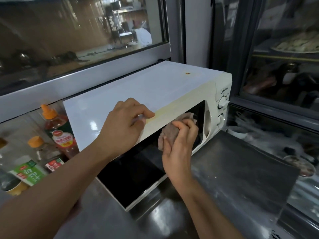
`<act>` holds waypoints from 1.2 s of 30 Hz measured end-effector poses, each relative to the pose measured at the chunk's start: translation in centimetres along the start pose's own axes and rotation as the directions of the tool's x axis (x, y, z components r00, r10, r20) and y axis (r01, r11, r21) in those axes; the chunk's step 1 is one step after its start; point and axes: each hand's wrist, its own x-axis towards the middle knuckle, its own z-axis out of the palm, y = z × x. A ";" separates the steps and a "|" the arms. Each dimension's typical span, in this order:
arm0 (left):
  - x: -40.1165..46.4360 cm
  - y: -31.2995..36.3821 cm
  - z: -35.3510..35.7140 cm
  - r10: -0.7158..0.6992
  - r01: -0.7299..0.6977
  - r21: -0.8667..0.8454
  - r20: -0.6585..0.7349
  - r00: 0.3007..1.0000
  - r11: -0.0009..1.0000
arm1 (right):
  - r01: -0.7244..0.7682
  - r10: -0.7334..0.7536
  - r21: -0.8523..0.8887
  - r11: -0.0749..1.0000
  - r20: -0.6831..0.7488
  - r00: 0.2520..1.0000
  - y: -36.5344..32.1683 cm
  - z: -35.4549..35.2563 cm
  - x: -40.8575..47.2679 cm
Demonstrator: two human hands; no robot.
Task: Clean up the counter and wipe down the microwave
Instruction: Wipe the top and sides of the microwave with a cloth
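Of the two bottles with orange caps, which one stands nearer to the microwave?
The taller bottle with the pointed orange nozzle and reddish contents; it stands right beside the microwave's left side. The shorter bottle with the flat orange cap stands further left and forward.

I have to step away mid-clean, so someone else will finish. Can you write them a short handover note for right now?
Left hand: rests on the microwave top at its front edge, fingers curled, steadying it.
Right hand: grip on a cloth, pressed at the open cavity's mouth.
Door hangs open over the counter.
Left to do: a small brown spot on the top, white specks on the counter, bottles at left.
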 end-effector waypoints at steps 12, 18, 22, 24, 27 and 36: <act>0.0 -0.1 0.3 0.025 -0.025 0.006 -0.043 0.999 1.000 | -0.102 0.087 -0.137 0.985 -0.113 0.990 4.2 -1.7 5.1; 0.0 -0.1 0.3 0.025 -0.025 0.010 -0.042 0.999 1.000 | 0.030 -0.027 -0.078 0.997 0.040 0.999 2.5 0.8 -2.5; 0.1 -0.3 0.3 0.037 -0.036 0.017 -0.036 0.999 0.999 | -0.077 0.080 -0.117 0.990 0.024 0.996 5.6 -0.3 0.8; 0.1 -0.3 0.4 0.028 -0.028 0.007 -0.030 0.999 1.000 | -0.145 0.146 -0.139 0.980 -0.006 0.989 7.3 -1.1 2.7; 0.1 -0.2 0.4 0.022 -0.022 -0.007 -0.036 0.999 1.000 | -0.163 0.159 -0.109 0.981 -0.044 0.986 7.1 -0.9 2.3; 0.0 -0.2 0.3 0.040 -0.039 0.012 -0.035 0.999 0.999 | -0.023 0.028 -0.118 0.993 0.038 0.999 7.3 1.1 -2.5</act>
